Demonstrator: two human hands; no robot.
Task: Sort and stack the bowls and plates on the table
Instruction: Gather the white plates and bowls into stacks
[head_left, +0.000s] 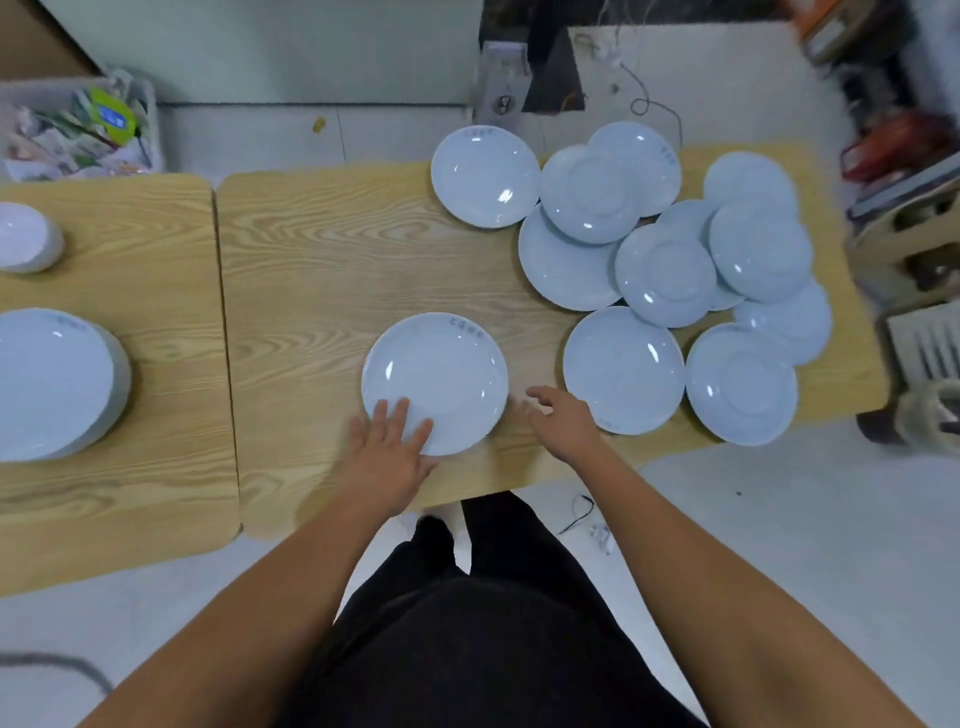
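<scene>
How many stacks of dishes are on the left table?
2. A stack of bowls at the far side of the left table, a stack of plates nearer the person. More may lie outside the picture.

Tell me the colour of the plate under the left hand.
The plate is pale bluish white, with small dark markings near its far rim; head view.
</scene>
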